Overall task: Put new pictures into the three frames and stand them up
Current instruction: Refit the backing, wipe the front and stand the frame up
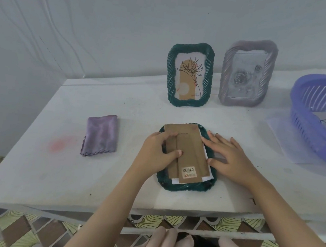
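Frame (189,188) lies face-down on the worktop (56,173); left hand (155,154) pinches the backing (190,154), apparently seating it over the picture (207,178), while right hand (231,158), fingers spread flat, steadies the rim.

My pale corner
A scuffed white worktop (37,172) with a faint pink stain (59,144) meets a plain grey-white wall (128,13), streaked with thin dark lines at left; below me the floor (13,228) is tiled in brown and yellow fans.

Looks like a home: plain painted wall (127,23), patterned floor tiles (13,226), worn white surface (76,175) carrying a blue plastic basket (304,122) and folded purple cloth (100,135).
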Available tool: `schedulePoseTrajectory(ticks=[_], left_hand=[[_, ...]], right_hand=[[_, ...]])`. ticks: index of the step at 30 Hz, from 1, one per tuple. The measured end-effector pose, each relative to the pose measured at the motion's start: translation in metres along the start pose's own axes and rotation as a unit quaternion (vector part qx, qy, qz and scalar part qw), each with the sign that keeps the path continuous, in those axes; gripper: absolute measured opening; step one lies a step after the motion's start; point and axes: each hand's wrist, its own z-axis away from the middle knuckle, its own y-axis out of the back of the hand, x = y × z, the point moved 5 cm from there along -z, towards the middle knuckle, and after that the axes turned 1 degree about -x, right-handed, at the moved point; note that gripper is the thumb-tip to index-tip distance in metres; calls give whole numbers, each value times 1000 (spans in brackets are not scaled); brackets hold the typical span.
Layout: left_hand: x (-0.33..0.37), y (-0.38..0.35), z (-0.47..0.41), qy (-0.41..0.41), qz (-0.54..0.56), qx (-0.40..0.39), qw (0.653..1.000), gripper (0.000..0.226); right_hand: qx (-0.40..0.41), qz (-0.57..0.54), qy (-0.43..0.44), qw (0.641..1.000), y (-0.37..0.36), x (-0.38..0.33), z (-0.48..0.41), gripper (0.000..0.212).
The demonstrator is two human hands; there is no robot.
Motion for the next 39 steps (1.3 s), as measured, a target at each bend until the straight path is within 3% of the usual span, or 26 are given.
schedulePoseTrajectory(ticks=[10,15,22,29,39], left_hand=[[-6,6,-3,12,35,-8,999,45],[-20,11,-4,93,262,-18,961,43],[-30,21,-4,85,363,-7,928,46],[-36,28,-5,77,374,-1,924,47],[-36,28,-5,70,381,-6,922,49]], right_hand=[[-8,4,15,1000,1,1,1,68],[-13,5,12,1000,-1,3,1,72],[-10,12,10,1000,1,-1,1,73],[12,22,8,1000,2,-6,2,75],[8,28,29,999,0,-12,5,54]])
